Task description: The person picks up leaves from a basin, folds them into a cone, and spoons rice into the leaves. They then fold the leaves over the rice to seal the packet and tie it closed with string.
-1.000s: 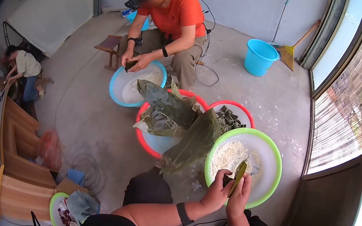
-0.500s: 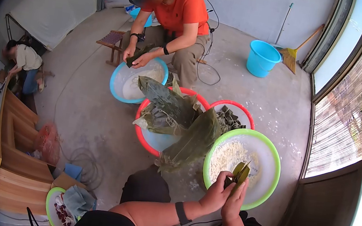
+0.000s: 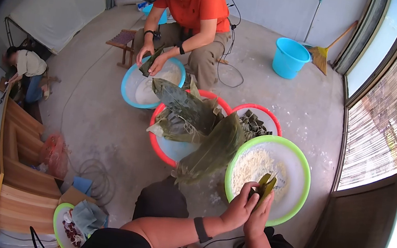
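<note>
In the head view, the left hand (image 3: 238, 210) and the right hand (image 3: 259, 218) were seen pressed together, both closed around a folded green leaf (image 3: 266, 184), whose pointed tip stood up above the fingers. The leaf was held over the near edge of a green-rimmed basin (image 3: 306, 165), just ahead of the hands, in which a heap of white rice (image 3: 252, 165) was spread. To the left of the hands and slightly beyond them, a red-rimmed basin (image 3: 156, 149) was piled with large loose leaves (image 3: 211, 148), one of which was draped over its rim towards the green-rimmed basin. Further ahead, a smaller red basin (image 3: 260, 109) with dark wrapped bundles (image 3: 252, 125) was seen touching both. Well beyond the hands, a blue-rimmed basin (image 3: 124, 89) was placed before a seated person in an orange shirt, whose hands (image 3: 149, 61) were closed on another leaf. A blue bucket (image 3: 289, 58) was seen far ahead to the right.
</note>
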A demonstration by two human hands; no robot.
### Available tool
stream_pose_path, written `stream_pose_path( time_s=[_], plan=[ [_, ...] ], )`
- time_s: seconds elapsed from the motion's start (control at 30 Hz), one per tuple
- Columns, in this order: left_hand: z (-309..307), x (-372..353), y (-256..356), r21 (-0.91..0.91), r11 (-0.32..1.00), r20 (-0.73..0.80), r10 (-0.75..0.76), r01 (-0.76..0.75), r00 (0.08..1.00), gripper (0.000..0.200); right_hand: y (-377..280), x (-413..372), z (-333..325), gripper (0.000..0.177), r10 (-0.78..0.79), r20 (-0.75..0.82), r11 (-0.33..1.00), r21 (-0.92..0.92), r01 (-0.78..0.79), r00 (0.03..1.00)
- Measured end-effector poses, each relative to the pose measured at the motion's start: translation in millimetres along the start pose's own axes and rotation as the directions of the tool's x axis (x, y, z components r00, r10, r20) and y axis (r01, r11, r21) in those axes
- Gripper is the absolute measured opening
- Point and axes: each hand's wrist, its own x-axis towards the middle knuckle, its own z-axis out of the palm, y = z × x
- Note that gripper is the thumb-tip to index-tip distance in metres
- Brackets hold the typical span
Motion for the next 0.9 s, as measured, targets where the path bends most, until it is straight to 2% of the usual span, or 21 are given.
stream_pose_path(
  time_s=[0.1,0.2,0.33,0.47,0.53,0.6,0.67,0.7,0.8,0.9],
  plan=[
    [-0.1,0.5,6.0,-0.027,0.999,-0.001,0.026,-0.026,1.000,0.039,3.6,0.7,0.0,0.036,0.041,0.001,0.997,0.060,-0.041,0.999],
    [1.5,-0.8,-2.0,-0.115,0.993,0.039,-0.030,0.035,0.999,0.042,10.5,0.9,-2.0,0.037,0.024,0.008,0.998,0.061,-0.025,1.000],
    [-0.1,0.6,1.9,-0.233,0.972,0.082,-0.009,0.028,0.997,0.047,6.4,-0.2,1.4,0.041,-0.010,-0.023,0.999,0.031,0.011,1.000],
    [-6.2,3.3,12.0,-0.245,0.964,0.114,-0.074,0.100,0.991,0.050,2.9,-0.8,1.3,0.041,0.039,-0.009,0.995,0.092,-0.038,0.999],
    [-11.0,4.8,27.1,-0.274,0.921,0.200,-0.229,0.278,0.953,0.053,5.5,-0.6,1.8,0.038,0.036,-0.011,0.990,0.136,-0.034,0.999],
    [-9.2,7.2,21.2,-0.314,0.918,0.226,-0.176,0.243,0.958,0.052,-6.0,0.7,0.3,0.038,0.026,-0.015,0.997,0.080,-0.024,1.000],
    [-7.7,8.1,22.4,-0.413,0.861,0.256,-0.201,0.295,0.945,0.055,-3.0,2.4,-2.9,0.039,0.031,-0.030,0.998,0.063,-0.029,0.999],
    [-7.4,7.7,19.1,-0.408,0.864,0.253,-0.204,0.295,0.946,0.057,1.1,3.7,-4.3,0.041,0.011,-0.033,0.997,0.071,-0.008,0.999],
    [-11.8,12.6,30.5,-0.440,0.793,0.336,-0.289,0.421,0.896,0.054,6.1,4.9,-7.8,0.044,0.029,-0.024,0.998,0.056,-0.028,0.999],
    [-10.8,13.9,32.5,-0.420,0.801,0.354,-0.287,0.426,0.890,0.057,7.4,5.6,-10.7,0.047,0.031,-0.013,0.995,0.090,-0.030,0.999]
  ],
)
